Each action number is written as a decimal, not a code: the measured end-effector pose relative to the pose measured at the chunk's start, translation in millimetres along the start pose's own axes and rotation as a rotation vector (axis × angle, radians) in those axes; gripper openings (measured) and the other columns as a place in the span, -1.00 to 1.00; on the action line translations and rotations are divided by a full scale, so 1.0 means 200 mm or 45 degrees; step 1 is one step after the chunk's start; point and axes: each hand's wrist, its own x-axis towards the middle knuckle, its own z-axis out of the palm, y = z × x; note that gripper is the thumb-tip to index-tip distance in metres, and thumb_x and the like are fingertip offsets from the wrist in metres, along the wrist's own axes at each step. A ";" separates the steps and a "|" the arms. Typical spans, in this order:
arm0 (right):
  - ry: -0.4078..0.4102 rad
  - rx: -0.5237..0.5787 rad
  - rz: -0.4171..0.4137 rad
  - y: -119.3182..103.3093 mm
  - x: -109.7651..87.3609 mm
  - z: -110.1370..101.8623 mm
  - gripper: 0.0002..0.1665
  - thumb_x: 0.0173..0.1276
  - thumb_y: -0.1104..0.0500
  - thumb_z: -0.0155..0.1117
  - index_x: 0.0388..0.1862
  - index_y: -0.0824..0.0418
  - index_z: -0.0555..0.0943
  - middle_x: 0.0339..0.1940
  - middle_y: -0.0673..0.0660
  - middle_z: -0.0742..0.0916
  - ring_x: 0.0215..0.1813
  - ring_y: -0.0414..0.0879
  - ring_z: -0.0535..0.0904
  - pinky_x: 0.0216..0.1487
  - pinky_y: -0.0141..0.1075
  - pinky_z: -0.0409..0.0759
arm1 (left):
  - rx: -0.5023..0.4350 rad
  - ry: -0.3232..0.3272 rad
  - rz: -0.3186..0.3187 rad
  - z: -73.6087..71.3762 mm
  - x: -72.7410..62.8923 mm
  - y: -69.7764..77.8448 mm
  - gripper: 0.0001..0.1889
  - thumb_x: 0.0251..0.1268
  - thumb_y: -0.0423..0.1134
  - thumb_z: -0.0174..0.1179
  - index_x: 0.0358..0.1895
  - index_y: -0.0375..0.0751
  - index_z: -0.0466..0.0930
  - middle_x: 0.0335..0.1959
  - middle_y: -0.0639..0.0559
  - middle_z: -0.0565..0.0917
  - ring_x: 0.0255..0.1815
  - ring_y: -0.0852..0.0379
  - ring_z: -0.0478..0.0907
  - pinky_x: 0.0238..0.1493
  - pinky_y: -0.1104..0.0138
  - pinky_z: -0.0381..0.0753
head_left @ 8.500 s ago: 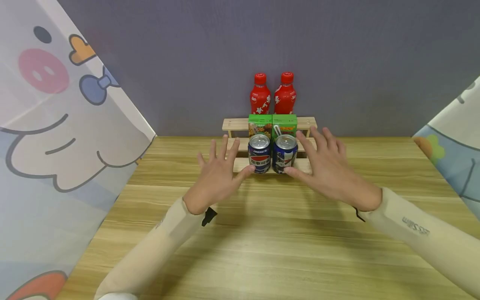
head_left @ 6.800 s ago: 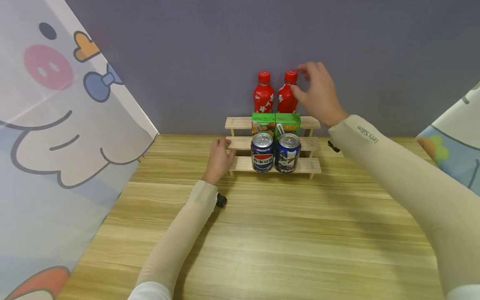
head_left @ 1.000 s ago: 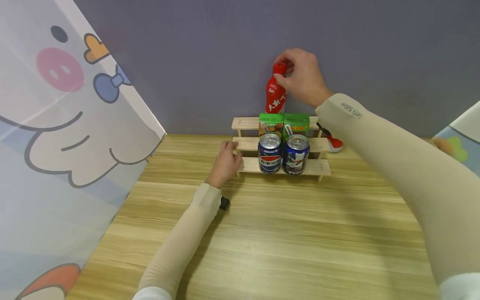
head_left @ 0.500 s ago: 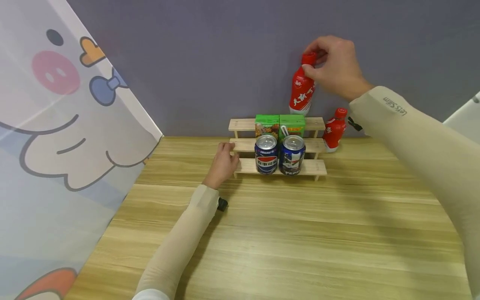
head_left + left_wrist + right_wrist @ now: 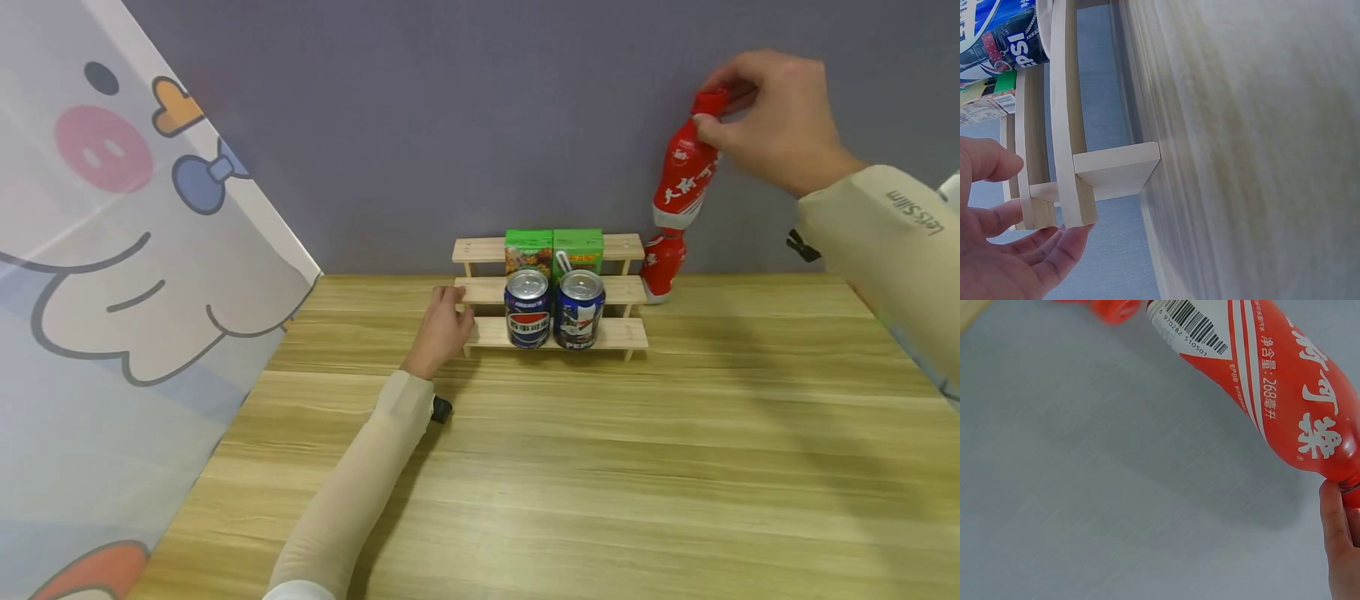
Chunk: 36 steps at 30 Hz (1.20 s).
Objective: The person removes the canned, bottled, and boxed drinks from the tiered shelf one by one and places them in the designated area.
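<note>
My right hand (image 5: 787,125) pinches a red cola bottle (image 5: 684,179) by its cap and neck. The bottle hangs tilted, well above the table, in front of the grey wall. In the right wrist view the cola bottle (image 5: 1272,387) shows white lettering and a barcode. Below it a second red bottle (image 5: 663,267) stands at the right end of the three-tier wooden rack (image 5: 480,289), partly covered by the held one. My left hand (image 5: 438,332) grips the rack's left end, its fingers curled at the shelf ends in the left wrist view.
Two blue Pepsi cans, left can (image 5: 528,310) and right can (image 5: 580,310), stand on the rack's lowest shelf. Behind them two green boxes (image 5: 577,242) stand side by side. The top shelf (image 5: 480,247) lies close to the wall. Cartoon-printed cloth (image 5: 112,250) borders the wooden table (image 5: 525,467).
The right hand has carried the cola bottle from above the rack's top shelf to the right and up. Earlier the other bottle moved from the top shelf to the rack's right. The left hand has stayed.
</note>
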 end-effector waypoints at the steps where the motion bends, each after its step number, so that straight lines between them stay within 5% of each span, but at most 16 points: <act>1: 0.004 -0.002 0.006 0.02 -0.01 -0.01 -0.54 0.28 0.06 0.20 0.10 0.28 0.57 -0.02 0.19 0.60 -0.16 -0.25 0.46 -0.08 -0.57 0.42 | 0.000 0.000 0.002 0.00 0.00 0.00 -0.56 0.43 -0.27 0.00 0.30 -0.33 0.25 0.24 -0.16 0.23 -0.05 0.03 0.50 -0.13 0.29 0.57; 6: -0.017 0.012 0.089 0.10 -0.04 -0.07 -0.51 0.26 0.05 0.24 0.11 0.27 0.56 -0.06 0.12 0.58 -0.27 -0.50 0.35 -0.21 -0.62 0.35 | 0.001 -0.003 0.008 0.00 0.00 -0.01 -0.55 0.43 -0.26 0.00 0.31 -0.33 0.25 0.24 -0.16 0.23 -0.05 0.03 0.50 -0.13 0.29 0.58; 17: -0.092 0.002 0.190 0.30 -0.16 -0.09 -0.50 0.25 0.14 0.28 0.10 0.38 0.51 -0.02 0.25 0.58 -0.35 -0.55 0.30 -0.42 -0.71 0.27 | -0.009 0.007 0.015 0.00 -0.01 0.00 -0.56 0.43 -0.26 0.00 0.30 -0.32 0.26 0.20 -0.16 0.26 -0.06 0.03 0.50 -0.12 0.29 0.58; 27: -0.161 0.096 0.204 0.46 -0.27 0.06 -0.60 0.18 0.18 0.36 -0.03 0.34 0.57 -0.29 -0.12 0.56 -0.41 -0.56 0.39 -0.41 -0.61 0.32 | -0.005 -0.003 0.018 -0.01 -0.02 0.00 -0.55 0.45 -0.24 -0.02 0.31 -0.32 0.25 0.21 -0.16 0.25 -0.08 0.04 0.50 -0.16 0.29 0.58; 36: -0.221 0.123 0.244 0.55 -0.37 0.23 -0.61 0.23 0.18 0.33 -0.03 0.37 0.54 -0.10 0.27 0.57 -0.31 -0.35 0.39 -0.37 -0.55 0.32 | -0.002 0.006 0.007 -0.01 -0.02 0.00 -0.56 0.43 -0.26 -0.01 0.31 -0.32 0.26 0.20 -0.16 0.26 -0.08 0.04 0.51 -0.16 0.30 0.58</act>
